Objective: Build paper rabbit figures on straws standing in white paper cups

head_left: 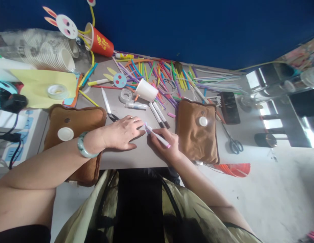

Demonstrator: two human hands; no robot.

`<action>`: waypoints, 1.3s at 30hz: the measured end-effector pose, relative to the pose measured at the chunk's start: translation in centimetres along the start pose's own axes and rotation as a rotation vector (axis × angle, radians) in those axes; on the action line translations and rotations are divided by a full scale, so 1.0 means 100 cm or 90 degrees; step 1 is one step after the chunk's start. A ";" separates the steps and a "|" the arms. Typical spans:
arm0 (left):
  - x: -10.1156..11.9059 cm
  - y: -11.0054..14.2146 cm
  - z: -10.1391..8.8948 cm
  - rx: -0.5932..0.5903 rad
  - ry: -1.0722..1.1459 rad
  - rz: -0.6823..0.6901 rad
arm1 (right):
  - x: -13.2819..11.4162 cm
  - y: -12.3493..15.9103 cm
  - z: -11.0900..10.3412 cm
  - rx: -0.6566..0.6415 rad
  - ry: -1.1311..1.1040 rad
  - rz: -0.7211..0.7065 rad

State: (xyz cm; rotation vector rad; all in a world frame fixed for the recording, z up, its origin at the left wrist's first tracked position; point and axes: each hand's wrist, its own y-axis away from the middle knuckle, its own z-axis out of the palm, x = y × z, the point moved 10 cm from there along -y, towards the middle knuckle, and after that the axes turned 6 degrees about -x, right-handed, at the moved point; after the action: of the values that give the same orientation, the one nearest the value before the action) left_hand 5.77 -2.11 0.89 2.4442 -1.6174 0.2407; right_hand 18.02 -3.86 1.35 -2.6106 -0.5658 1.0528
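My right hand (167, 144) grips a white marker (160, 138) with a pink end, its tip pointing up and left at the tabletop. Close to that tip shows a small pale purple patch (146, 129), too small and covered to make out. Flat on the table, fingers spread, my left hand (125, 133) has its fingertips beside the patch. Above the hands lie two white markers with dark caps (158, 114), a glue stick (136, 106), a tape roll (125, 96) and a tipped white paper cup (146, 90). A white pen (106, 100) lies near black blades (113, 117).
Brown plush pouches with white caps, one left (78, 118) and one right (192, 141), flank the hands. Colourful pipe cleaners (182, 81) heap along the back wall. Scissors (235, 145) and a dark phone (230, 108) lie right; a red cup (102, 42) and stacked cups (52, 59) are left.
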 end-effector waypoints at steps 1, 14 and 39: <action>0.000 0.000 0.000 0.001 0.000 0.000 | 0.000 0.000 0.000 0.002 0.004 0.001; 0.000 -0.001 0.003 -0.011 -0.011 -0.001 | 0.000 0.000 -0.006 0.035 0.003 -0.013; 0.005 -0.004 -0.002 0.039 -0.039 0.033 | -0.003 -0.006 0.015 -0.067 0.057 -0.041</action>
State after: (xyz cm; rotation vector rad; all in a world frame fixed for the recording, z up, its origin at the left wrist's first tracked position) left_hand 6.34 -2.35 1.21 2.4798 -1.7257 0.2301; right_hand 16.66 -3.33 0.69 -2.6946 -0.6976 0.9051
